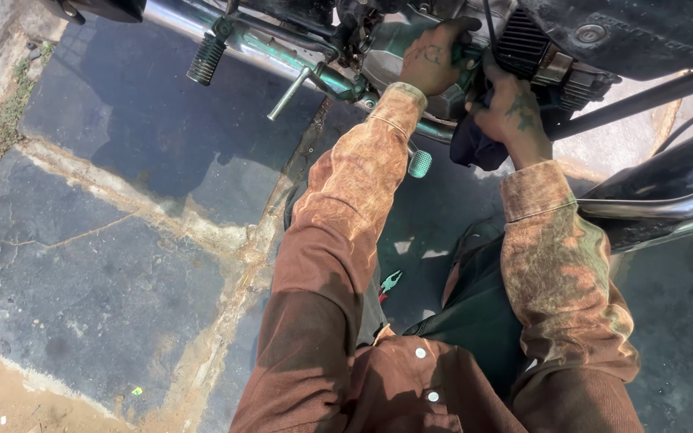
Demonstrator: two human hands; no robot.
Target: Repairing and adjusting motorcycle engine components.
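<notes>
Both hands worked at the far side of the scene on a motorcycle engine [411, 60]. The left hand [433, 58] was pressed on the engine casing, fingers curled over its top. The right hand [513, 108], just beside it, gripped a dark cloth [475, 148] against the engine. Pliers [390, 282] lay nearer on the stone floor [122, 240].

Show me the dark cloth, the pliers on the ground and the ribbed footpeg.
dark cloth [475, 148], head view, hanging fold.
pliers [391, 282], head view, handles.
ribbed footpeg [206, 59], head view, rubber sleeve.
</notes>
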